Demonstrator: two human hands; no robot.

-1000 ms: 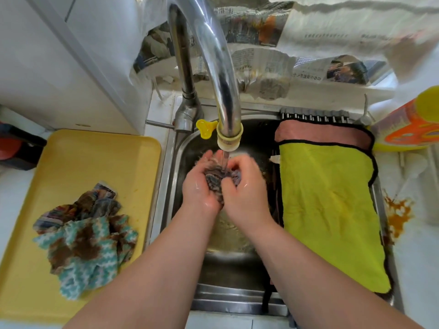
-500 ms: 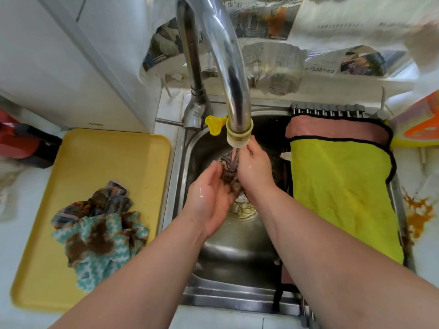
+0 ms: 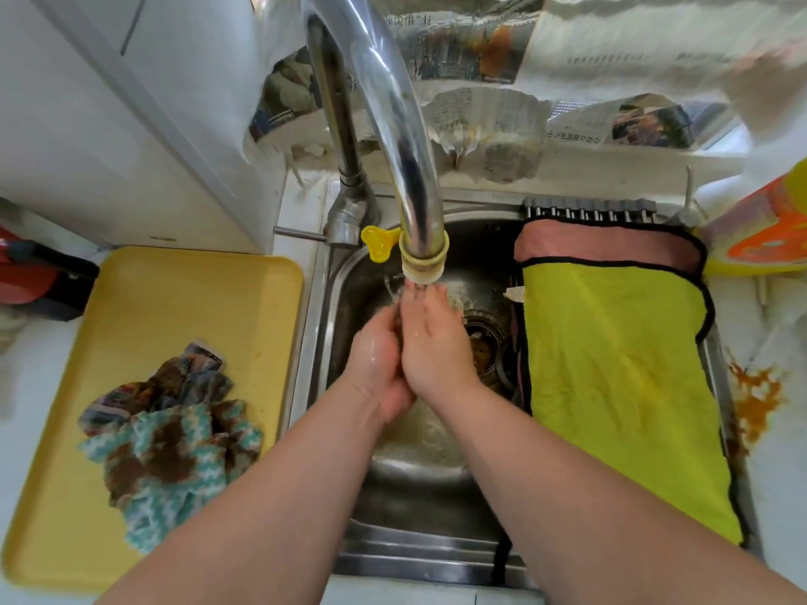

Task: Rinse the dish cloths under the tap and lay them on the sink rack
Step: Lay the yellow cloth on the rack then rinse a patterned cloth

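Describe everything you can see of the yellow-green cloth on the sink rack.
The yellow-green cloth looks plush, edged in black binding. It lies spread flat over the sink rack, covering the right side of the sink. Its far end is folded back, showing a pinkish-brown underside. Nothing rests on it.

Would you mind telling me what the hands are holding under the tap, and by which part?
A dark dish cloth, pressed between the left hand and right hand; mostly hidden, so which part cannot be told.
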